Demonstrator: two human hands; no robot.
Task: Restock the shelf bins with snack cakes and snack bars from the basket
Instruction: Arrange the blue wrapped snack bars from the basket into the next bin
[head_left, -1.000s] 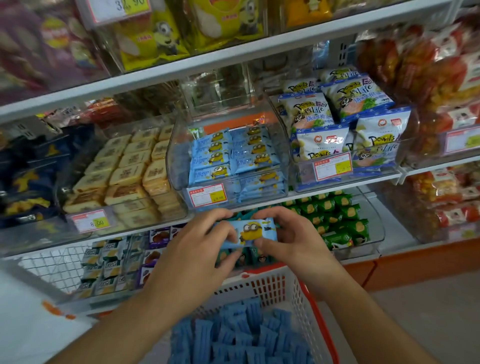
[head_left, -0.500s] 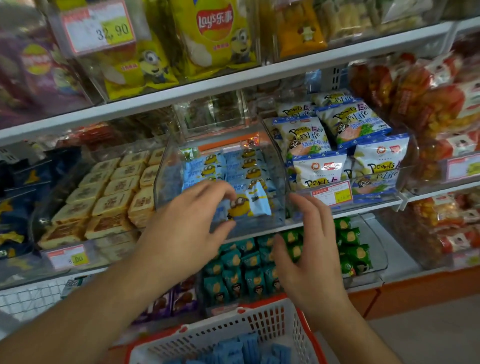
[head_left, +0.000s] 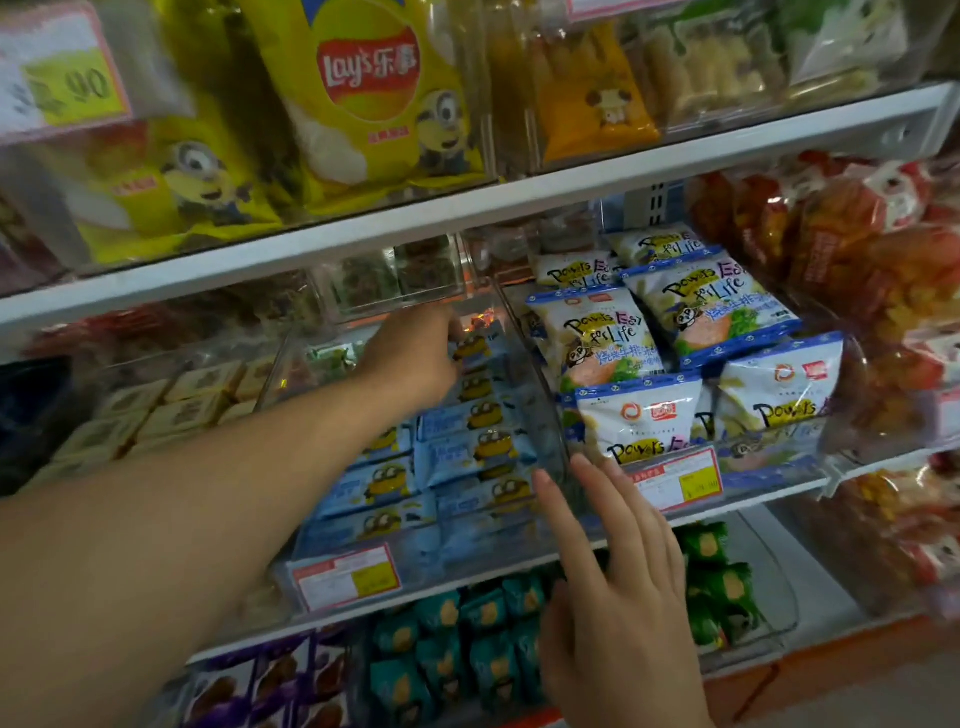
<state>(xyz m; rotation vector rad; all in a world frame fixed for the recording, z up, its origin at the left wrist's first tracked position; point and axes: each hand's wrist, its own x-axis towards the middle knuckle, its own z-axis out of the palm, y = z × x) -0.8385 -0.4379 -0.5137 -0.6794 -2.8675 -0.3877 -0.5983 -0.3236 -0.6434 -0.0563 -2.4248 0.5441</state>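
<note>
Shelf (head_left: 519, 200): white, bearing clear bins.
Bin (head_left: 540, 395): clear, rows of blue snack cakes inside.
Left hand (head_left: 415, 358): reached deep into bin, holding a blue snack cake (head_left: 475, 345) at the back.
Right hand (head_left: 618, 582): fingers spread, holding nothing, before bin front.

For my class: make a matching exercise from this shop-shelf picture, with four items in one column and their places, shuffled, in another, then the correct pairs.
Items
1. yellow Lay's crisp bag
2. blue Minion snack cakes
3. green-wrapped snack packs
4. white-and-blue Powers Easy for Life bags

Places
A. clear bin the left hand reaches into
B. top shelf
C. lowest shelf, right of the open right hand
D. middle shelf, right of the blue cakes

Pairs: 1-B, 2-A, 3-C, 4-D
</note>
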